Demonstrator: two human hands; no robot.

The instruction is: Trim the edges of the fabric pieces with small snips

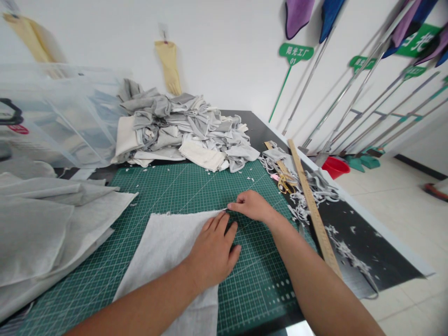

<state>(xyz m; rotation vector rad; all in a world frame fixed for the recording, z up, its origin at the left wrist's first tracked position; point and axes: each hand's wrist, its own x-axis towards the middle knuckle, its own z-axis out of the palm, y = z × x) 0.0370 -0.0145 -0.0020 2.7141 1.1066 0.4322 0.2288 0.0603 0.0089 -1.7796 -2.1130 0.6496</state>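
A light grey piece of cloth (pixel 164 252) lies on the green cutting mat (pixel 252 280) in front of me. My left hand (pixel 214 249) rests palm down on its right part, fingers stretched toward the far right corner. Just beyond those fingertips, my right hand (pixel 252 205) is closed in a pinch at that corner. A thin pale sliver shows between its fingertips and the cloth edge; whether it is a tool, a thread or a trimmed strip I cannot make out.
A heap of grey cloths (pixel 196 126) sits at the back, and stacked cloths (pixel 45 224) lie at left beside a clear plastic bin (pixel 63 121). On the right are a wooden ruler (pixel 313 200), gold-handled scissors (pixel 285 185) and fabric scraps (pixel 301 207). Mops lean on the wall.
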